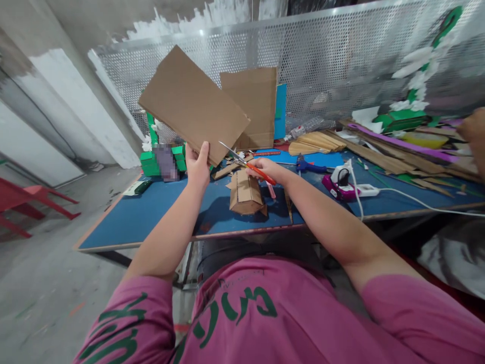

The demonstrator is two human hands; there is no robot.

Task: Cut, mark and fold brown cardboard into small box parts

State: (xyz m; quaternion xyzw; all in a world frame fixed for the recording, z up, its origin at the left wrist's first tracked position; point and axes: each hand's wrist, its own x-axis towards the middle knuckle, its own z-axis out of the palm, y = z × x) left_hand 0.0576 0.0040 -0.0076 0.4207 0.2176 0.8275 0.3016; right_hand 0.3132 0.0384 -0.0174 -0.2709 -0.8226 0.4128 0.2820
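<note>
My left hand [197,164] is closed on the lower edge of a brown cardboard sheet [193,103], which it holds up tilted above the table. In my right hand [267,169] are scissors [244,162] with orange handles. Their blades point up and left, near the sheet's lower right corner; I cannot tell whether they touch it. Below my hands a small folded cardboard box shape [246,197] sits on the blue table. A pink-handled tool [271,189] lies beside it, partly under my right wrist.
A second cardboard sheet [257,108] leans at the back. To the right are a blue glue gun [310,166], a purple and white power strip [343,184] with a white cable [428,203], and cardboard strips [379,151]. Another person's hand [473,134] shows at the right edge.
</note>
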